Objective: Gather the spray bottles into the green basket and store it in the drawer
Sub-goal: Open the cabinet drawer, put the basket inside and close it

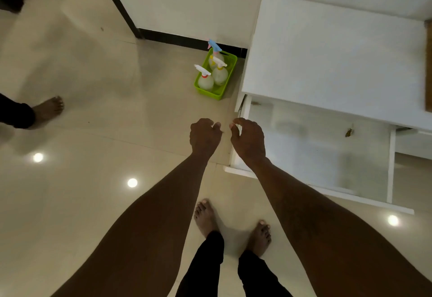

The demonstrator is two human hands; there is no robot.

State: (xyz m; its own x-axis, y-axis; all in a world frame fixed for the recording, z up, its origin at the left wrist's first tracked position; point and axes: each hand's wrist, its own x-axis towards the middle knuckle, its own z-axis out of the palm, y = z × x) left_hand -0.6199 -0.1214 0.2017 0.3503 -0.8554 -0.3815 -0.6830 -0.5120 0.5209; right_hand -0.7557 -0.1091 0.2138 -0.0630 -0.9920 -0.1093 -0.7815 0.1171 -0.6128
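Observation:
The green basket (230,67) stands on the floor against the wall, just left of the white cabinet. Three spray bottles stand upright in it: one with a red collar (205,79) at the front, one with a yellow collar (220,73) beside it, and one with a blue trigger (214,47) at the back. My left hand (203,136) and my right hand (248,141) hang side by side in the air, well short of the basket, fingers loosely curled and holding nothing. The white drawer (311,147) is pulled out below my right hand.
The white cabinet top (332,55) juts out at the right. Inside the drawer lies a small dark object (349,132). Another person's bare foot (48,109) stands at the left. My own feet (233,224) are on the glossy tile floor, which reflects ceiling lights.

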